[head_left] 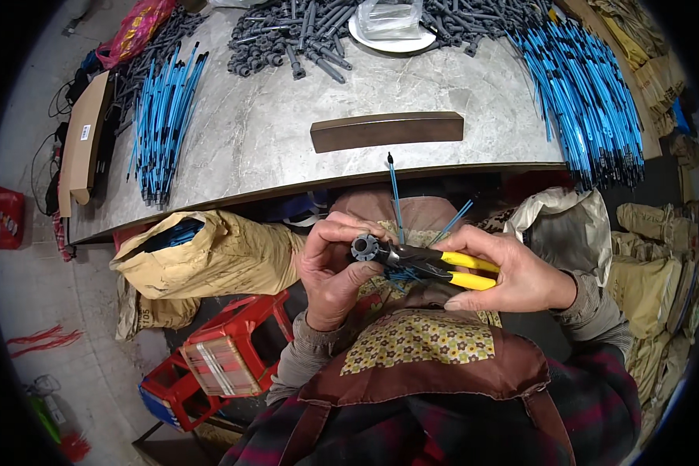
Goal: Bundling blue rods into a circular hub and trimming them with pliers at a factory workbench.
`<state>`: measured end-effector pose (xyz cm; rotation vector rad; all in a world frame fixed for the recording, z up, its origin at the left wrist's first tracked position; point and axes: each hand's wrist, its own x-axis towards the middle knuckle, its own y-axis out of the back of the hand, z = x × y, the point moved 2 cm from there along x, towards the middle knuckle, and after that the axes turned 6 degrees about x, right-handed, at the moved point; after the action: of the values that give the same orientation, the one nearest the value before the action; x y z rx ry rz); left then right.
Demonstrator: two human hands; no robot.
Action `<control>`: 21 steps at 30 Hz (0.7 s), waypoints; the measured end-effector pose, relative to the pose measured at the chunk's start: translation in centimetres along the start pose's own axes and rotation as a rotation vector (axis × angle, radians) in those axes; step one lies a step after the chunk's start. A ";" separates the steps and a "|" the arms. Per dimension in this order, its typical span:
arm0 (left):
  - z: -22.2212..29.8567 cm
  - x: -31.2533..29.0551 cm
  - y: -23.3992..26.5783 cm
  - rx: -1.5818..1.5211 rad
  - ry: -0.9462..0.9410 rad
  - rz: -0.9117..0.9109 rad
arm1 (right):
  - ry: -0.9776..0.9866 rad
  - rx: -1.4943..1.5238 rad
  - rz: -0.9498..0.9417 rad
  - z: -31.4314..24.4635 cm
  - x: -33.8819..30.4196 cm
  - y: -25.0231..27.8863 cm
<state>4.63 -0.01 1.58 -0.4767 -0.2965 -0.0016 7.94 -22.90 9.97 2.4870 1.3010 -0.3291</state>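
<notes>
My left hand (332,272) grips a dark grey plastic tube fitting (364,248), its round notched end turned up toward me. In my right hand (526,272) is a pair of pliers (471,269) with black and yellow handles. The tips of the pliers reach the side of the fitting; whether the jaws are closed on it I cannot tell. Below and beyond my hands, several thin blue rods (397,194) with dark ends lie or stand over the flowered apron (419,342) on my lap.
A grey table (264,147) bears a brown block (388,133), heaped grey fittings (318,35), a white plate (391,43) and blue rod bundles (163,124) at left and right. An opened paper sack (241,252) stands left, a pale sack (571,225) right, a red stool (237,349) lower left.
</notes>
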 end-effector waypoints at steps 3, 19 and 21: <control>0.0 -0.1 -0.3 0.010 0.004 0.015 | 0.159 -0.140 0.008 1.2 0.3 -0.1; 0.0 -0.5 -0.3 0.009 -0.012 0.000 | 0.032 -0.395 -0.178 -1.4 0.5 1.1; 0.0 -0.5 -0.3 0.011 -0.009 -0.003 | -0.014 -0.420 -0.181 -1.3 0.6 1.1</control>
<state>4.16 -0.31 1.57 -0.4653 -0.3057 -0.0003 9.23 -22.53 11.15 2.0226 1.4243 -0.0975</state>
